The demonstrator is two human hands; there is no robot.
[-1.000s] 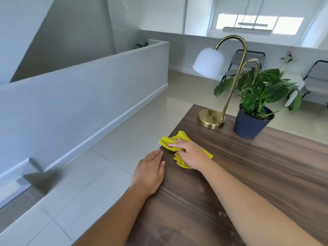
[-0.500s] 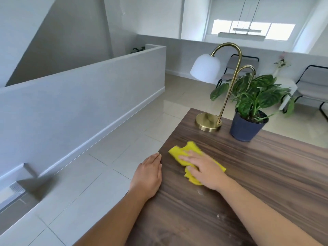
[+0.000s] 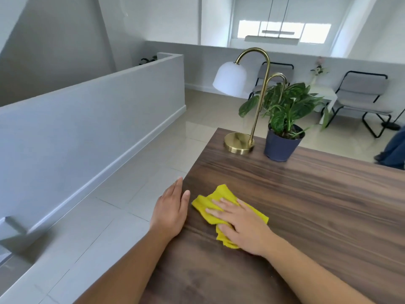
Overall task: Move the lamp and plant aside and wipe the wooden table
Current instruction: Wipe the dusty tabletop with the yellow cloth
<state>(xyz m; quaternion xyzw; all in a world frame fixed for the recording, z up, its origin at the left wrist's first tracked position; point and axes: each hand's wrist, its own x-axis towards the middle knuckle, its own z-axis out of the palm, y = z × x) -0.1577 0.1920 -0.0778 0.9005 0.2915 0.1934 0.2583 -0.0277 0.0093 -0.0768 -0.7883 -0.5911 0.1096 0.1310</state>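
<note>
The right hand (image 3: 242, 227) lies flat and open, palm down, fingers spread a little, pressing a crumpled yellow cloth (image 3: 215, 207) onto the wooden surface (image 3: 306, 205). The cloth shows ahead of and on both sides of the fingers; its middle is hidden under the palm. The left hand (image 3: 172, 212) is open too, fingers together and holding nothing, resting flat on the surface's left edge just beside the cloth without touching it. Both forearms reach forward from the lower frame, the right angled in toward the left. The lamp (image 3: 240, 141), with brass base and white shade, stands at the far left corner, well apart from the hands. The plant (image 3: 282, 145) in its dark blue pot stands just to the lamp's right.
</note>
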